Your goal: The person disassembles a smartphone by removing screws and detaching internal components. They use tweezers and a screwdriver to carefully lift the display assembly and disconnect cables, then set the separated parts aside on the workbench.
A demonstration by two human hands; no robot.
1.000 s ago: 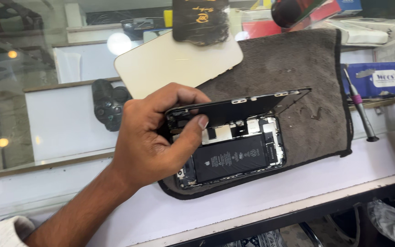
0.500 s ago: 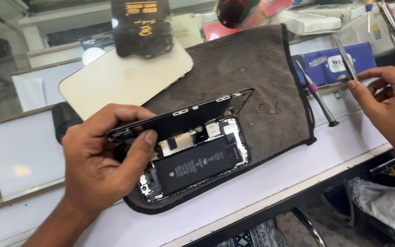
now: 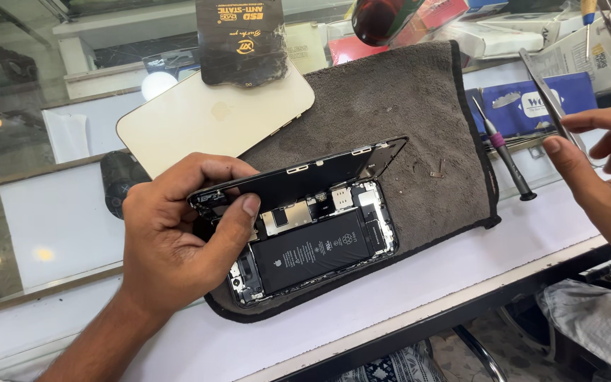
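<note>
Grey mat (image 3: pixel 404 120) covers the white desk (image 3: pixel 426 276); left hand (image 3: pixel 178 240) fingers grip the opened phone's (image 3: pixel 319 247) lifted screen (image 3: pixel 305 177), right hand (image 3: pixel 602 170) fingers pinch tweezers (image 3: pixel 549 95).

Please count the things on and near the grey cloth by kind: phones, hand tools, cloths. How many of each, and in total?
Phones: 2, the opened phone held by the left hand, and a pale gold phone.
Hand tools: 2, tweezers in the right hand, a screwdriver.
Cloths: 1, grey cloth.
Total: 5
</note>
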